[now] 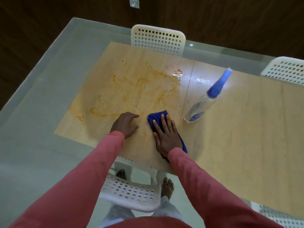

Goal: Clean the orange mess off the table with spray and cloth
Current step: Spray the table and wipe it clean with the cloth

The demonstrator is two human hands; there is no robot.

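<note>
The fingers (pixel 134 116) of the left hand (pixel 125 124) lie loosely bent with their tips on the worktop (pixel 238 129), holding nothing; the hand rests at the near edge of the orange mess (pixel 131 89). That mess is a thin, streaky film spread across the left half of the pale wood-grain worktop, thicker in a small blob near the left edge and in a wet, glossy patch at its far right corner, where light glares off the liquid.

Just to the right of the left hand, the right hand (pixel 167 137) lies flat with straight, slightly spread fingers (pixel 162 122) pressing down on a dark blue cloth (pixel 158 115). The cloth shows beyond the fingertips and along the outer side of the hand and wrist; it sits on bare wood just beside the near right fringe of the mess. Both arms wear pink sleeves (pixel 92 170).

Further right, apart from the cloth, a clear spray bottle (pixel 199 106) with a blue top stands on the worktop, beside a seam line in the wood.

White perforated chairs stand around the worktop: one (pixel 158 40) at the far side, one (pixel 286 69) at the far right, one (pixel 131 193) at the near side in front of the person, with bare feet (pixel 167 186) on the pale floor (pixel 32 129) beside it.
</note>
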